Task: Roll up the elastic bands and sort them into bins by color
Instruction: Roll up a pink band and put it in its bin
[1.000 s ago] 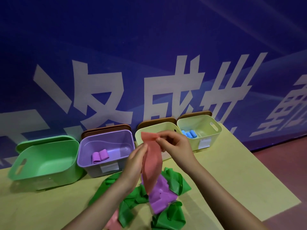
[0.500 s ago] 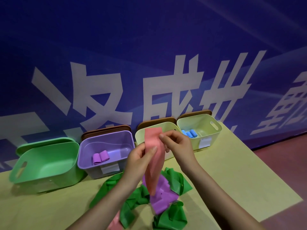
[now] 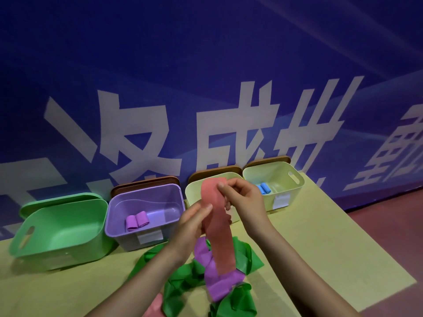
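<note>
Pinching the pink band (image 3: 218, 227) with both hands, your right hand (image 3: 242, 200) grips its top end; your left hand (image 3: 192, 227) grips lower down.

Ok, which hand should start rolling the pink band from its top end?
Probably the right hand: its fingertips already pinch the pink band at the very top edge. The left hand grips lower down, well placed to steady the hanging length.

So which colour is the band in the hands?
Salmon pink band, seen in the head view.
</note>
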The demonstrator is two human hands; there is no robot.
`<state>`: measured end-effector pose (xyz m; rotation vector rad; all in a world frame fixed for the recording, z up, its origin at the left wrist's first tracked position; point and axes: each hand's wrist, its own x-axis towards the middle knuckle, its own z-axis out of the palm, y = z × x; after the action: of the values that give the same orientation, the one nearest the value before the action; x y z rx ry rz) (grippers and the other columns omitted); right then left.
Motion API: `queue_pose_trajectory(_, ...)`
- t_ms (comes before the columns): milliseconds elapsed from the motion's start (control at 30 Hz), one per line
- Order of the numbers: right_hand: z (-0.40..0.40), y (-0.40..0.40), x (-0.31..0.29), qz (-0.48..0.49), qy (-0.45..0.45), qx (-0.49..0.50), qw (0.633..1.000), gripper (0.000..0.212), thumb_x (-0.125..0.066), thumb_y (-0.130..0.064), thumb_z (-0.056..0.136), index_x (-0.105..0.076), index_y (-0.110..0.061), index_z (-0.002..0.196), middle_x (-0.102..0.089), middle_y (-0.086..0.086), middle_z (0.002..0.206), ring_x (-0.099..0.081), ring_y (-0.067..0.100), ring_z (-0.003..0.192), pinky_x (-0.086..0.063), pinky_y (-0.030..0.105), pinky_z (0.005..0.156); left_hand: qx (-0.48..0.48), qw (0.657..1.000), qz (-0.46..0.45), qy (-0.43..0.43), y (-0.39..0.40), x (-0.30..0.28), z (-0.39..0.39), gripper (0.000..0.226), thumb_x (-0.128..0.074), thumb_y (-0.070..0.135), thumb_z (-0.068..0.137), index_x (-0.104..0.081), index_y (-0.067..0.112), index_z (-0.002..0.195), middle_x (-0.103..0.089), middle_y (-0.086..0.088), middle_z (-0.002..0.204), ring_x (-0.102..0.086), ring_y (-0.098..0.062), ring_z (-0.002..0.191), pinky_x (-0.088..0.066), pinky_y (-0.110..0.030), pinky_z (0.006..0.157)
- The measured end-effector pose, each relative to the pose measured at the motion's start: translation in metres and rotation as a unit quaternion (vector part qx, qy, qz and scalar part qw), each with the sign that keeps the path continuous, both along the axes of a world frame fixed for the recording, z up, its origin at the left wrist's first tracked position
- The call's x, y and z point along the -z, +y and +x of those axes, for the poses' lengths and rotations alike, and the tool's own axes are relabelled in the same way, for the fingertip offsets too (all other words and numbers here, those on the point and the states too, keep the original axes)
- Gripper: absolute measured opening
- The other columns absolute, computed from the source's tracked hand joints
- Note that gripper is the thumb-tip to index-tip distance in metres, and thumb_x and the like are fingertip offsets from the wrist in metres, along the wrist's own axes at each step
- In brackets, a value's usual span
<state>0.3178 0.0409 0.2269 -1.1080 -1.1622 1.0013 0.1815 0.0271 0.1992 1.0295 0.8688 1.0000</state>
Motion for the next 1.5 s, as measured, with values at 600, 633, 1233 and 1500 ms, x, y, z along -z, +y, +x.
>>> queue_pose_trajectory(600, 0.019, 0.007, -0.002, -0.004, -0.039, 0.019, 0.999, 0.007, -0.063, 0.001, 0.087, -0.062, -0.004, 0.081, -0.054, 0.002, 0.060, -0.051, 0.005, 0.052, -0.043, 0.019, 0.053, 0.059, 0.997, -0.051, -0.010, -0.003, 0.007, 0.005, 0.021, -0.041, 0.006, 0.094, -0.059, 0.000, 0.104, -0.070, -0.020, 0.075, -0.067, -0.026, 0.059, -0.055, -0.029, 0.058)
queue_pose_trajectory(633, 0.020, 0.007, -0.001, -0.004, -0.042, 0.017, 0.999, 0.005, -0.063, 0.001, 0.087, -0.063, -0.002, 0.083, -0.055, 0.001, 0.061, -0.052, 0.005, 0.053, -0.044, 0.018, 0.054, 0.056, 0.997, -0.054, -0.012, -0.004, 0.006, 0.006, 0.021, -0.041, 0.007, 0.095, -0.058, 0.001, 0.104, -0.069, -0.021, 0.075, -0.066, -0.027, 0.058, -0.055, -0.029, 0.058)
queue_pose_trajectory(1233, 0.020, 0.005, -0.004, 0.063, -0.086, 0.032, 0.994, 0.008, -0.063, -0.001, 0.088, -0.068, -0.007, 0.085, -0.064, 0.001, 0.073, -0.059, 0.010, 0.068, -0.051, 0.027, 0.065, -0.063, 0.997, -0.006, 0.051, 0.007, 0.000, 0.011, 0.024, -0.052, 0.022, 0.095, -0.074, 0.014, 0.088, -0.071, -0.006, 0.085, -0.061, -0.017, 0.081, -0.046, -0.030, 0.073)
queue_pose_trajectory(1500, 0.021, -0.002, 0.002, 0.201, -0.228, 0.021, 0.952, 0.015, -0.064, -0.005, 0.083, -0.074, -0.014, 0.090, -0.067, -0.003, 0.084, -0.062, 0.014, 0.081, -0.050, 0.026, 0.067, -0.086, 0.995, -0.048, 0.006, 0.003, 0.000, 0.010, 0.024, -0.052, 0.021, 0.093, -0.069, 0.005, 0.098, -0.069, -0.021, 0.089, -0.063, -0.032, 0.083, -0.048, -0.039, 0.075)
